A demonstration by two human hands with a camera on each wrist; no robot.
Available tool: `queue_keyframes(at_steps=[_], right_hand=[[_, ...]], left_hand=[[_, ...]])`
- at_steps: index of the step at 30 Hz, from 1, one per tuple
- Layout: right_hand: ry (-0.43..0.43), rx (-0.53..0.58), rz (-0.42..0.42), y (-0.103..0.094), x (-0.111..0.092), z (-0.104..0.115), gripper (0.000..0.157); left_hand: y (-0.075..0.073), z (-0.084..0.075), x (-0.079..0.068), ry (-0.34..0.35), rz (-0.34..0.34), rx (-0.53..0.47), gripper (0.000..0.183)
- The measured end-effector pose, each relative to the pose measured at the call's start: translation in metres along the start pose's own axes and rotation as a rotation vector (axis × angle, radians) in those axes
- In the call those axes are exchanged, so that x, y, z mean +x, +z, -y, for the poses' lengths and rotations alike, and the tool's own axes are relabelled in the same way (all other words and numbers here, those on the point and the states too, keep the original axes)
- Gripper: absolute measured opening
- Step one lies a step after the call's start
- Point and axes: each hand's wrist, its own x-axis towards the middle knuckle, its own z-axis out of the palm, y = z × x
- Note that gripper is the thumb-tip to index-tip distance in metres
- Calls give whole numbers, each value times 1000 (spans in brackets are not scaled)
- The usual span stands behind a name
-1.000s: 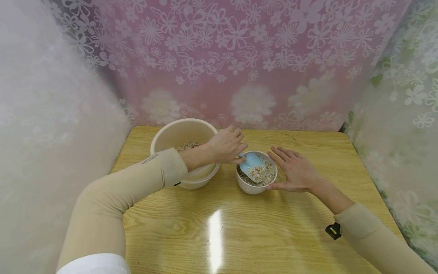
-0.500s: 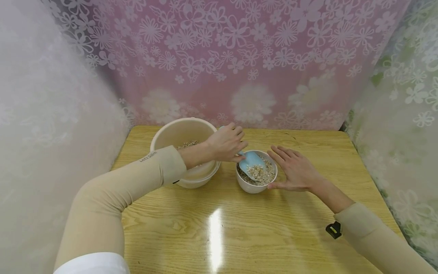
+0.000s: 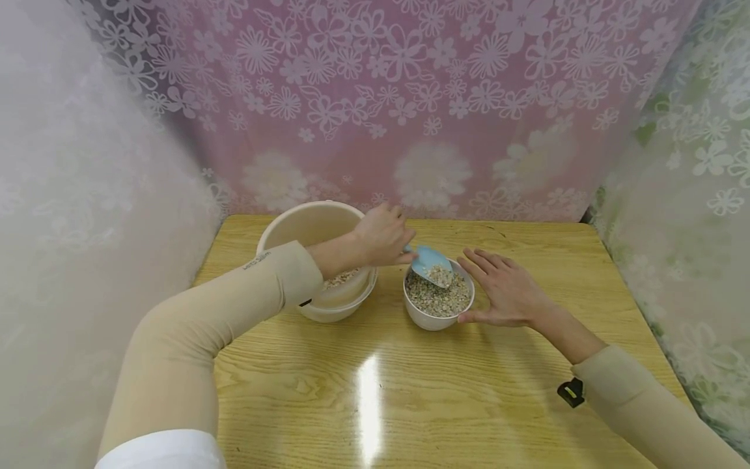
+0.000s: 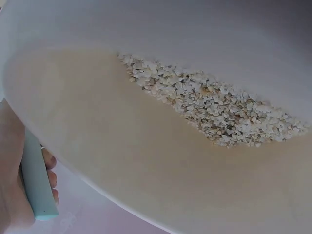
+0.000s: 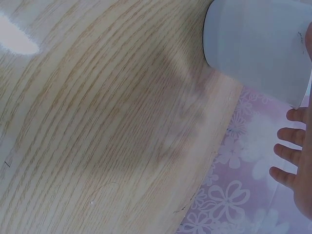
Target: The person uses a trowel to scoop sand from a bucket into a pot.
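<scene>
My left hand grips the handle of a light blue scoop, its fingers curled round it. Some pale gravel lies at the scoop's tip, tilted over the far part of a white bowl. Mixed gravel fills much of that bowl. My right hand has its fingers spread, with thumb and fingertips at the bowl's right side. In the left wrist view the scoop handle sits in my left hand, beside the large cream basin, which holds more gravel.
The cream basin stands at the left on the wooden table, partly under my left forearm. A pink flowered curtain hangs behind the table, with pale sheets at both sides.
The scoop has risen and drawn back toward the bowl's far rim, with less gravel on it. My left hand moved slightly away and left. The right hand stays at the bowl.
</scene>
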Motion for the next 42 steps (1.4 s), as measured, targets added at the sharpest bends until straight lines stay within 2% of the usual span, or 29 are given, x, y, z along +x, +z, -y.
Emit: queue_keyframes(at_steps=[6,12,16,22,27,36,42], right_hand=[[9,3,10,-1,0,1,116],[12,-1,24,-1,0,1,116],[11,-2,25,-2,1,2,116],[3,-9,10,-2,0,1,116],[6,-7,9,-3,0,2,116],[16,-1,18,-2,0,2,118],[11,4,9,-1,0,1,118]], left_hand=[[-2,2,4,-34,22,-4,63],[-7,-1,8,-37,53,-4,60],[-10,-3,11,-35,54,38,61],[-19,-6,15,-21,21,123,66],[-26,-8,17,-20,27,189,66],[-28,2,6,-29,34,214,64],[-25,14,-8,-43,20,189,59]])
